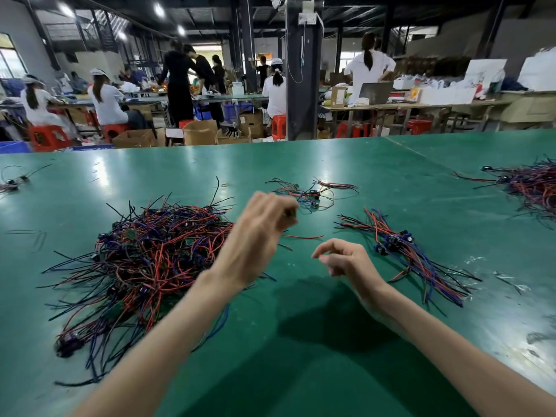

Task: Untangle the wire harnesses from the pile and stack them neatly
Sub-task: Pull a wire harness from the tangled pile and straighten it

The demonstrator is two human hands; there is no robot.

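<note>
1. Your left hand [264, 227] is raised over the green table mat [301, 341]. The fingers are curled in with the tips bunched. It's motion-blurred, so I cannot tell if they pinch anything.
2. One loose red wire [304, 236] runs out from behind that hand toward 3 o'clock. I cannot tell whether it is held or lying on the mat.
3. Your right hand [343, 260] is near the left, at its 4 o'clock. The fingers are loosely curled, thumb and forefinger apart, with nothing in it.
4. There are five wire groups on the mat:
   - A big tangled pile of red, blue and black wire harnesses [141, 260] with small green boards is at 9 o'clock of your hands, partly behind your left forearm.
   - A neat stack of aligned harnesses [400, 248] is at 3 o'clock of your right hand, not touching it. Its blue parts are bunched mid-length.
   - A small loose cluster [310, 194] is at 12 o'clock, just past your left fingertips.
   - A second large heap [532, 185] is at 2 o'clock, cut by the frame edge.
   - A few stray pieces [12, 183] are at 10 o'clock, at the left edge.
5. Writing: a brown cardboard box with a white label [338, 97] sits on the far bench at 12 o'clock. The print is too small to read.
</note>
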